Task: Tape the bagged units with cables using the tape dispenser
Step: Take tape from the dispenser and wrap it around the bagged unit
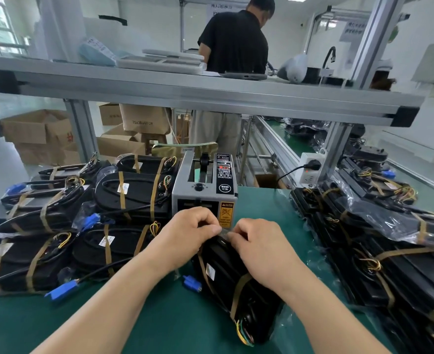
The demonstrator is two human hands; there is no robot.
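Both hands on a tape strip [223, 232] at the far end of a bagged unit [226, 284], just in front of the tape dispenser [205, 185].

L hand [190, 231] & R hand [259, 246] had fingers curled, thumbs & fingertips pinching the thin, translucent strip against the unit's top edge. The unit was a black, oblong slab in glossy clear plastic w/ two tan tape bands, coloured wires at its near end and a blue connector [192, 282] beside it, lying on the green mat [159, 315]. The dispenser was a boxy grey metal case. Taped units [83, 221] were stacked at left, more bagged ones [389, 251] at right.
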